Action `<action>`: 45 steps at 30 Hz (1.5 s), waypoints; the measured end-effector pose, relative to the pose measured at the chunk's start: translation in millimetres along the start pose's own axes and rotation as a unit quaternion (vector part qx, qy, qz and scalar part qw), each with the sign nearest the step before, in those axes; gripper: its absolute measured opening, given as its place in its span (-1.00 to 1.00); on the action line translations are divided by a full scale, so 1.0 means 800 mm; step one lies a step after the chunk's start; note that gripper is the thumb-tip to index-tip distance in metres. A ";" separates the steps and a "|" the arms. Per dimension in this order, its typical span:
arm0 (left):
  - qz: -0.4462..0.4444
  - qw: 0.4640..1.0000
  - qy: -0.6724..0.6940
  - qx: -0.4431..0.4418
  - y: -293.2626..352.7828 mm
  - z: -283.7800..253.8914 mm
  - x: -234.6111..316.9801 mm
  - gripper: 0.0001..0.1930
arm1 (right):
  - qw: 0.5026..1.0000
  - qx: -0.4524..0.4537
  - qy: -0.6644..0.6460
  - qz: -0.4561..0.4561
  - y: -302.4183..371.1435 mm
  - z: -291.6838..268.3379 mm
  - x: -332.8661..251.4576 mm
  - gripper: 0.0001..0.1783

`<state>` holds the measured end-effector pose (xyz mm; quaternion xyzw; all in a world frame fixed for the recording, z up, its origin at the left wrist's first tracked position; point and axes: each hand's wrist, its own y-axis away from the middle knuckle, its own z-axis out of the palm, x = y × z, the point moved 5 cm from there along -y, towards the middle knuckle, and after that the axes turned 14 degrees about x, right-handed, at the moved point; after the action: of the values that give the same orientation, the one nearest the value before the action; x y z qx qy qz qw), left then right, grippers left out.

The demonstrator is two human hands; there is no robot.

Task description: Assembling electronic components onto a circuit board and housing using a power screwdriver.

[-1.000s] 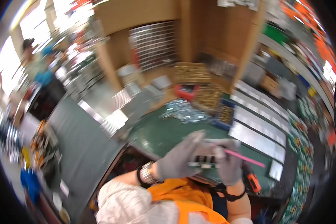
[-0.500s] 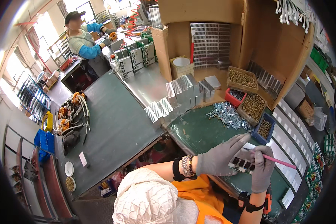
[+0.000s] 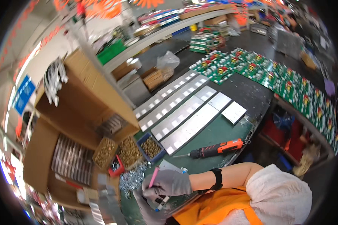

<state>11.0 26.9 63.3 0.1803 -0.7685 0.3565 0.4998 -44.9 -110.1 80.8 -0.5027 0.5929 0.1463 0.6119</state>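
My right hand [image 3: 171, 182], in a grey glove, closes around a slim pink pen-like stick [image 3: 154, 177] held over the green worktop. Lower and partly hidden by it is my grey-gloved left hand [image 3: 145, 210], its fingers bent around the left side of a small metal plate [image 3: 169, 164]. Dark rectangular parts [image 3: 161, 199] sit near the plate's lower end. The stick's tip is covered by my right hand. An orange and black electric screwdriver [image 3: 218, 148] lies on the worktop beyond my right forearm.
Brass screws fill a blue bin [image 3: 161, 153] and cardboard trays [image 3: 129, 150]; a red bin [image 3: 116, 165] stands beside a pile of metal clips [image 3: 133, 177]. Flat metal strips [image 3: 189, 127] lie farther off. Green circuit boards [image 3: 274, 75] cover a bench at right. A large cardboard box [image 3: 82, 97] stands left.
My head has turned right, bringing the screwdriver, metal strips and circuit boards into fuller view. The co-worker at left has left the view. The pink stick stays in my right hand.
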 end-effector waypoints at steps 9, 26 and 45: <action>0.174 0.964 -0.197 0.030 0.018 -0.014 -0.011 0.15 | 0.999 0.037 -0.010 0.014 0.011 0.001 0.007 -0.73; 0.116 0.988 -0.100 0.030 -0.012 -0.009 0.015 -0.10 | 0.993 0.011 -0.034 0.115 0.002 -0.005 -0.017 -0.61; 0.104 0.994 -0.031 0.018 -0.032 -0.032 -0.044 0.24 | 0.992 0.015 0.030 0.123 -0.018 0.000 0.001 -0.75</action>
<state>59.0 25.0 47.7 0.1192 -0.7917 0.4145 0.4326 -33.9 -117.1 86.6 -0.4211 0.6705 0.1958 0.5786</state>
